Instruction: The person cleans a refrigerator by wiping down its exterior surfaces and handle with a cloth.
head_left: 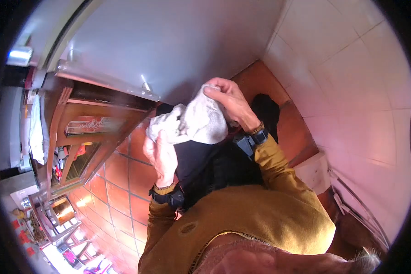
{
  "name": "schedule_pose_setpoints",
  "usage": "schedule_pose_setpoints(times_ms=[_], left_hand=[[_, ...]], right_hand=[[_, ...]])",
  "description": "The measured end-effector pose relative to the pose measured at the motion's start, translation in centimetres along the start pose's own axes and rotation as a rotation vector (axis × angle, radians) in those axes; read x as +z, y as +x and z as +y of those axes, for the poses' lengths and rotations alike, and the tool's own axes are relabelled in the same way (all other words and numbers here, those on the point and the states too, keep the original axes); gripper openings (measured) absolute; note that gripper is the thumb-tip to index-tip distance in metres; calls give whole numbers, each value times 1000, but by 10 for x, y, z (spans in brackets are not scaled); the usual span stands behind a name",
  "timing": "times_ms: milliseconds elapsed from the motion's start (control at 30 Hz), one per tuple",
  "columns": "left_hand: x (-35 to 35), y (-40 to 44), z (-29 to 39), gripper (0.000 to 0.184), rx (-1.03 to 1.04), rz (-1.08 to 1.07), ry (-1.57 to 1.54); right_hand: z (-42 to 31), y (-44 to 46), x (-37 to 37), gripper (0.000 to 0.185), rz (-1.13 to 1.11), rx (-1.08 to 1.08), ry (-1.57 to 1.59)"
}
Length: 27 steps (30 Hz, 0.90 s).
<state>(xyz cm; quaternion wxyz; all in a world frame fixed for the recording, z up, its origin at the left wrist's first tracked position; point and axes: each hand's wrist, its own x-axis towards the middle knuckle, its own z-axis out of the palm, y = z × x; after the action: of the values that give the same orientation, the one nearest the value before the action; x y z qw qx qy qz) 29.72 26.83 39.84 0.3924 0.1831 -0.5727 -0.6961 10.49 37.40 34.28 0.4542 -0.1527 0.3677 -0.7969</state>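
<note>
A crumpled whitish-grey cloth (206,119) stretches between my two hands in front of my body. My left hand (162,157) pinches its lower left end, thumb on the side facing me. At the upper right edge, my right hand (233,102) grips the fabric between thumb and fingers, and some of those fingers are hidden behind it. The cloth bunches in folds near the left hand and hangs fuller and smoother below the right. Dark trousers (214,166) show beneath it.
A large grey smooth panel with a handle bar (105,81) stands ahead. Left of it is a wooden cabinet (93,112) with glass panes. White tiled wall (351,91) rises at the right, above a reddish tiled floor (118,178). A white cloth (36,130) hangs at far left.
</note>
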Motion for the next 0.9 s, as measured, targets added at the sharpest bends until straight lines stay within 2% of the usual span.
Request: schedule_pose_setpoints(times_ms=[67,100,133,200,233,267,333,400,433,467,533,567,600,667,733,833,900], left_hand=[[-3,-7,1,20,58,-85,112],[-1,-8,5,22,96,-156,206],[6,-3,8,22,176,-241,307],[29,3,24,25,188,-345,420],[40,10,22,27,354,-404,423],[49,19,19,29,523,-460,426],[48,25,13,31,565,-436,443],[45,26,16,35,429,-471,416],[40,19,20,36,240,-484,411],[35,20,6,30,270,-497,353],[14,15,2,23,139,-510,507],[2,12,-4,18,118,-419,498],[-13,9,-6,17,7,-326,526],[-40,15,-5,21,26,-207,477],[-55,26,2,25,25,-85,318],[-52,51,21,33,251,-7,410],[-46,68,31,39,331,-44,395]], right_hand=[[-5,-7,1,24,101,-309,-620],[-9,-14,4,30,101,-379,-737],[-6,-19,9,41,26,-466,-573],[-13,-30,20,52,-206,-627,-752],[-6,-37,29,62,-259,-609,-681],[-9,-52,40,62,-274,-429,-609],[2,-59,36,56,-193,-310,-547],[5,-60,17,53,-208,-237,-543],[2,-61,14,50,-189,-179,-521],[-5,-58,15,39,-65,-255,-503],[-16,-43,0,31,255,-182,-319],[-29,-37,-4,28,358,-198,-325],[-40,-32,-3,26,466,-217,-324],[-54,-16,17,31,430,-455,-423],[-59,0,56,32,384,-597,-477],[-48,30,99,32,160,-745,-672],[-32,55,111,35,-51,-698,-807]])
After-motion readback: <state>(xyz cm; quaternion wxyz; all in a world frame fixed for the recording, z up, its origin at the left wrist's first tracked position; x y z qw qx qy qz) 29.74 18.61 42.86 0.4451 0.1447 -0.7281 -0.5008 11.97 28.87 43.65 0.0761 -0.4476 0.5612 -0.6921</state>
